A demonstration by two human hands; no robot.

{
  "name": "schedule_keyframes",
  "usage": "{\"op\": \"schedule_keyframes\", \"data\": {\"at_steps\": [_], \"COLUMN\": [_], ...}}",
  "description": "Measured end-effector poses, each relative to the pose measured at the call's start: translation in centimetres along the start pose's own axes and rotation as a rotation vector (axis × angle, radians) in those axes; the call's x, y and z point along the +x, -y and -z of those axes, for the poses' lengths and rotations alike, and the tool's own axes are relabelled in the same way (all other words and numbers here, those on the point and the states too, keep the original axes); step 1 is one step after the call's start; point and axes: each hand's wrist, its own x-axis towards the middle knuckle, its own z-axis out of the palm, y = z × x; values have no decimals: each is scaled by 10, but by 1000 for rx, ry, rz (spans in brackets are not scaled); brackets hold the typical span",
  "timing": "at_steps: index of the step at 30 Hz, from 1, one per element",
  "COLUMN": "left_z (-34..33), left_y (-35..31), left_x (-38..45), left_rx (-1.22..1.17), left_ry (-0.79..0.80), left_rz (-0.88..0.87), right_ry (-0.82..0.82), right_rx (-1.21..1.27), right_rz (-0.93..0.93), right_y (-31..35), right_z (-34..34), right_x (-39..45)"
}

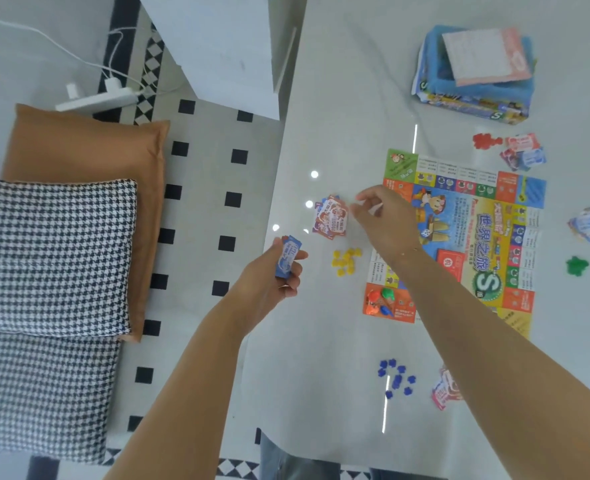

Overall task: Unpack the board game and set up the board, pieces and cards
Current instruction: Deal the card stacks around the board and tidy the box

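Cards being dealt beside the board

White table [338, 116] carries the game board [459, 237], just right of the right hand's fingers. Left hand [272, 278] grips a blue card stack [288, 256]. Right hand [378, 211], fingers loosely curled, whether pinching anything cannot tell, hovers just right of the card pile [331, 218]. Yellow tokens [346, 260] below it.

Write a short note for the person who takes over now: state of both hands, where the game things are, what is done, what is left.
Left hand holds a small stack of blue paper cards. Right hand hovers beside the orange card pile, fingers curled; whether it pinches anything is unclear.
Done: colourful square game board is unfolded on the white table; yellow tokens, blue tokens and other card piles lie around it.
Left: deal the held cards.
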Motion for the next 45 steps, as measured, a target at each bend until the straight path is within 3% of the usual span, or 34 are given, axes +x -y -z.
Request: {"op": "schedule_keyframes", "data": {"at_steps": [3,10,25,32,35,39,45], "left_z": [-9,-51,-96,-100,-97,-90,-54], "left_y": [3,16,38,39,37,34,41], "left_x": [-8,-31,-34,-29,-28,-27,-30], "left_rx": [2,106,150,252,503,797,693], "left_ry": [54,150,246,234,208,245,209], "left_rz": [35,57,16,20,-9,-59,-99], "right_ry": [30,231,74,164,142,303,427], "right_rx": [66,-114,-376,-238,-73,88,113], "right_rz": [40,302,484,400,277,149,74], "right_y": [6,6,-23,-31,-30,-25,-15], "right_z": [20,42,70,79,82,78,48], "right_x": [-35,-116,-123,-125,-117,-107,-103]}}
